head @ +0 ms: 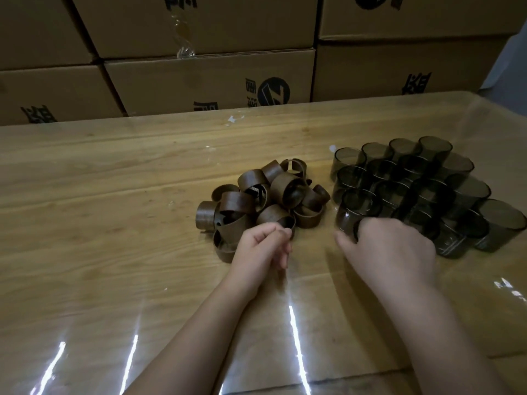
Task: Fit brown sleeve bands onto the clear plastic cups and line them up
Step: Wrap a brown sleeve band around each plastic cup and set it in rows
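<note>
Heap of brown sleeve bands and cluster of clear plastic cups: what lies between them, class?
The head view shows only a strip of bare wooden table separating the heap of brown sleeve bands from the cluster of clear plastic cups.

Right hand (390,249): its fingertips curl out of sight over the rim of the nearest cup (346,220), which it grips; the hand covers that cup's near wall.
Left hand (262,246): its fingertips are blurred at the near edge of the pile of brown sleeve bands (256,198); whether they pinch a band cannot be told.
Nearest bands: partly covered by the left hand and wrist.
Forearms: cut off by the bottom edge.
Clear cups (422,183): they overlap one another, so the count is unclear.
Cardboard boxes (199,81): cropped at the top and left; the black printing is partly hidden behind the table (114,223) and unreadable.
Blue-grey shape (510,61): cropped by the right edge, unidentifiable.
</note>
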`<state>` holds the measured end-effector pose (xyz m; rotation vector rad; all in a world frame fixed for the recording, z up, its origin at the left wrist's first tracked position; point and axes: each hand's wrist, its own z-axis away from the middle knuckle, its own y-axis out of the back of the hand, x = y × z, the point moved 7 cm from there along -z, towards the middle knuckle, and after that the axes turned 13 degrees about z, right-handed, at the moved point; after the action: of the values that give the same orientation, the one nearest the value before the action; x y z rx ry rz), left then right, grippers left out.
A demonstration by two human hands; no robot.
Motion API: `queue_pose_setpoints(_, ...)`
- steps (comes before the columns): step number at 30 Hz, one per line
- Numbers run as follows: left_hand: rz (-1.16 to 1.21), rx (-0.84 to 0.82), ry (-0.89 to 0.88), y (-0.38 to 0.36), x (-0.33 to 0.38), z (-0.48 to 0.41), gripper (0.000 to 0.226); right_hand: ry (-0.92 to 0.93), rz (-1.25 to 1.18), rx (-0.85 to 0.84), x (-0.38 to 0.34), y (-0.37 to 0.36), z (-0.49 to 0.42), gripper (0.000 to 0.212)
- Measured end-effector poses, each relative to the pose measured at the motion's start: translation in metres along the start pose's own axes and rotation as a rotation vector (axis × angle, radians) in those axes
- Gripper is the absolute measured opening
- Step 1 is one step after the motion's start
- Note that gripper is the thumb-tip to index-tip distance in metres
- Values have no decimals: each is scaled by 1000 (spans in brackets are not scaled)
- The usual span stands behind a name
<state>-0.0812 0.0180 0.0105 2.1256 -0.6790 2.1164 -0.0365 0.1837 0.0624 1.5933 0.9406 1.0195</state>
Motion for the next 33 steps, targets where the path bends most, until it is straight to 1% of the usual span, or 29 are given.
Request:
queue_pose_setpoints(3,-1,4,-20,0,0,1,31,48,70,-50,-3,-5,0,32)
queue_pose_setpoints(5,-8,0,-38,-1,1,2,31,58,66,-35,-6,-1,2,31)
queue_pose_setpoints(7,-22,-11,-58,-2,1,3,32,70,-9,24,-13,8,6,35)
queue_pose_setpoints(9,-45,-12,-81,-3,2,4,32,117,-116,169,-26,20,14,35)
queue_pose_setpoints(11,-67,-1,-122,-3,4,5,31,217,-295,367,-38,33,23,31)
queue_pose_setpoints(13,-82,28,-187,-1,6,9,29,298,-478,540,-43,36,27,34)
queue_pose_setpoints(15,-98,72,-246,1,8,12,27,312,-652,596,-44,28,25,38)
queue_pose_setpoints(17,-112,110,-270,3,7,13,24,283,-844,576,-43,15,19,38)
queue_pose_setpoints(19,-128,139,-272,3,7,13,20,247,-1073,507,-44,1,13,33)
queue_pose_setpoints(21,-143,154,-273,3,6,11,27,216,-1232,421,-48,-12,5,33)
queue_pose_setpoints(23,-131,144,-266,3,5,9,38,186,-1325,342,-52,-19,-1,34)
queue_pose_setpoints(26,-108,105,-239,1,2,5,52,141,-1397,320,-51,-22,-7,28)
queue_pose_setpoints(29,-120,51,-189,-2,-3,0,66,149,-1446,300,-50,-26,-8,33)
queue_pose_setpoints(31,-141,10,-163,-2,-5,-3,78,208,-1449,229,-56,-28,-6,40)
queue_pose_setpoints(33,-102,14,-144,1,-5,-4,76,307,-1399,173,-66,-27,-4,44)
